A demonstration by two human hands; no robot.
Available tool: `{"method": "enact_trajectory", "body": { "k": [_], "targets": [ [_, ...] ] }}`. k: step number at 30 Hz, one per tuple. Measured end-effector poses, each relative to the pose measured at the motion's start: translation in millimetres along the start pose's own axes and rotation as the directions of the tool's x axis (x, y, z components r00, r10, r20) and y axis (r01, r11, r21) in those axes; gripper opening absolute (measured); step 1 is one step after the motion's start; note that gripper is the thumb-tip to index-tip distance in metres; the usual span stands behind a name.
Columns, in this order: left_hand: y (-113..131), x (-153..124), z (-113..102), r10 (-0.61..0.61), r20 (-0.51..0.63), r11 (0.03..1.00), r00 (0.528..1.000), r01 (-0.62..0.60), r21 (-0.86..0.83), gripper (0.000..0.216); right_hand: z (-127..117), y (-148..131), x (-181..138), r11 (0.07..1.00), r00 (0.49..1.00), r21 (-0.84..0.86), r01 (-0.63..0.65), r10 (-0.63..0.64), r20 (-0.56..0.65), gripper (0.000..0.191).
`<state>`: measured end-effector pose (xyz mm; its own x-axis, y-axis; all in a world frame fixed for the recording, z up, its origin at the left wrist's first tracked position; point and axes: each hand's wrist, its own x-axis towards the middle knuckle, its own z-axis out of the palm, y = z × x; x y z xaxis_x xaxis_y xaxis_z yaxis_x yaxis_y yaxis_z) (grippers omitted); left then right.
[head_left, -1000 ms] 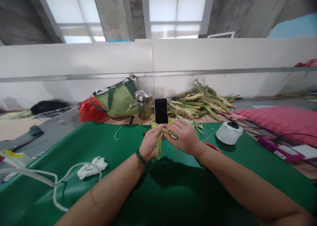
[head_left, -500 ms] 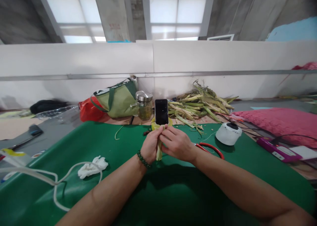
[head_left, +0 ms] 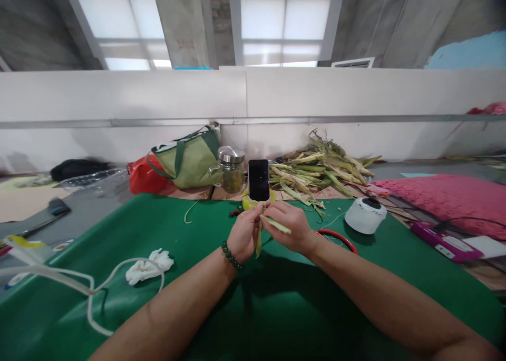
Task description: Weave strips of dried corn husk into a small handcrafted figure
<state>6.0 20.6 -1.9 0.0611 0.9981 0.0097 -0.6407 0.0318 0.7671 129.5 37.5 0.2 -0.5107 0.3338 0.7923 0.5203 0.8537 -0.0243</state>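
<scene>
My left hand [head_left: 245, 233], with a green bead bracelet [head_left: 231, 256] at its wrist, is closed on pale green plant strips [head_left: 259, 244], one end hanging below the fingers. My right hand [head_left: 290, 225] is closed beside it, gripping a light green strip [head_left: 277, 224] that sticks out to the right across its fingers. The fingertips of both hands meet just in front of an upright black phone [head_left: 259, 179], which stands in a yellow tape roll [head_left: 247, 202]. Red-handled scissors [head_left: 342, 240] lie partly behind my right wrist.
A heap of dried stalks and leaves [head_left: 324, 163] lies behind the green mat [head_left: 190, 308]. Left of the phone stand a lidded glass mug [head_left: 231, 174] and a green bag [head_left: 193, 163]. A white thread spool [head_left: 364, 216], crumpled tissue [head_left: 148, 267] and white cable [head_left: 89, 305] lie around.
My right hand has turned over a little, and a strip that hung down now points out to the right across it. My left hand stays in nearly the same place.
</scene>
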Motion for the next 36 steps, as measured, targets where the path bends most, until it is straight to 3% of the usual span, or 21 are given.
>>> {"method": "enact_trajectory", "body": {
  "k": [4,9,16,21,26,31,36],
  "targets": [
    [-1.2,-0.3,-1.5,0.016,0.011,0.998,1.0,-0.017,0.053,0.019,3.2,7.5,1.2,0.887,0.931,0.295,-0.356,0.365,0.026,0.025],
    [-1.7,-2.4,-1.2,0.053,-0.004,0.99,0.999,-0.052,0.132,0.026,-1.0,11.5,5.1,0.761,0.824,0.326,-0.561,0.551,0.131,0.04],
    [0.0,-4.6,1.0,0.078,-0.005,0.971,0.997,-0.075,0.228,0.033,-4.6,8.4,8.6,0.626,0.772,0.491,-0.606,0.611,0.176,0.036],
    [0.0,-5.3,0.3,0.11,-0.007,0.959,0.994,-0.104,0.265,0.037,-4.4,11.4,7.8,0.679,0.776,0.403,-0.614,0.613,0.149,0.042],
    [1.4,-4.1,0.6,0.145,0.047,0.94,0.988,-0.153,0.305,0.028,-4.8,12.5,6.8,0.698,0.789,0.397,-0.597,0.6,0.131,0.041],
    [0.9,-1.6,-0.3,0.182,0.053,0.932,0.982,-0.19,0.31,0.029,-5.7,7.4,9.2,0.615,0.781,0.533,-0.582,0.604,0.156,0.036],
    [4.2,-2.5,-0.5,0.168,0.062,0.913,0.984,-0.179,0.367,0.029,-10.2,21.5,13.6,0.505,0.712,0.58,-0.64,0.674,0.199,0.026]
  ]
}}
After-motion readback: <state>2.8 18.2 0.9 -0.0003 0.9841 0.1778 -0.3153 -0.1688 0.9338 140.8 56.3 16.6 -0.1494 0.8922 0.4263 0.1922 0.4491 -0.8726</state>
